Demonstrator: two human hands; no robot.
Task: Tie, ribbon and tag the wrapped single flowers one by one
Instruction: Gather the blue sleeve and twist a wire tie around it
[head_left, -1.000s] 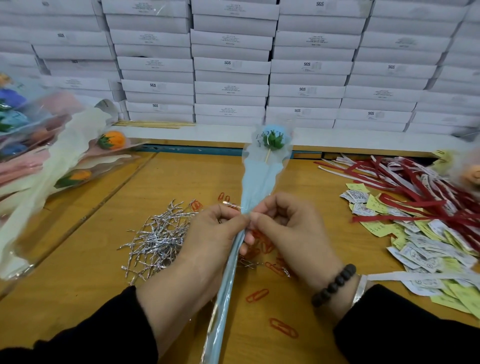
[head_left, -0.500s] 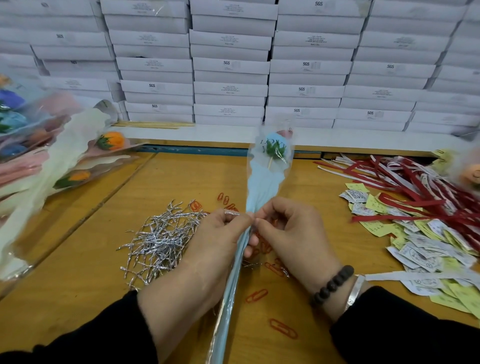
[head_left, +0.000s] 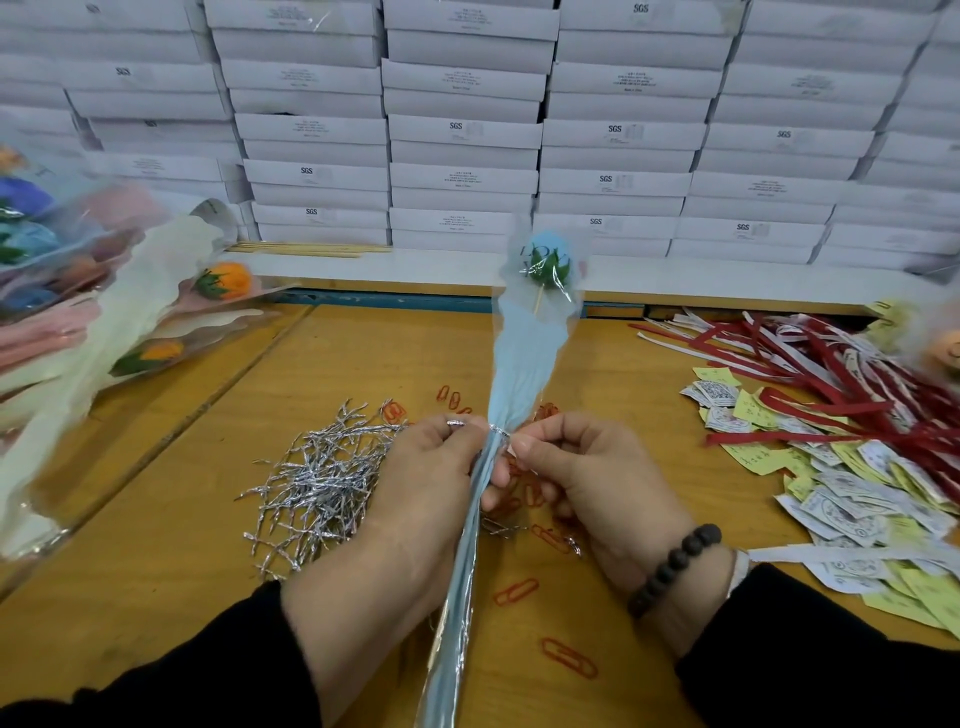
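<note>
- Stacked along the left edge of the table (head_left: 171, 525): a heap of wrapped flowers (head_left: 124, 306), cellophane overhanging. Could slide off if nudged by an elbow or by the long sleeve end during twisting.
- Left of centre: loose pile of silver twist ties (head_left: 322, 478), touching the left wrist. Likely to snag on the cuff and scatter, or to come up two at a time at the next pick.
- Left hand (head_left: 415, 499): fingers curled round the gathered neck of the blue wrapped flower (head_left: 524, 364), thumb and forefinger pinching one end of the silver tie (head_left: 496, 430). Slack grip here would let the wrapping spring open and the tie ride up the cone.
- Centre, held upright above the table, bloom toward the far edge: the flower itself. Too hard a twist could tear the film or snap the thin stick; too few turns would leave the tie loose.
- Right hand (head_left: 597, 488): fingertips pinching the other tie end just beside the neck. Short end, easily lost mid-turn.
- Scattered under both hands: orange paper clips (head_left: 514, 592). Could catch in the sleeve.
- Along the right edge: red ribbons (head_left: 810, 374) and paper tags (head_left: 852, 499), tangled together. Pulling one ribbon could drag others and tags off the edge.
</note>
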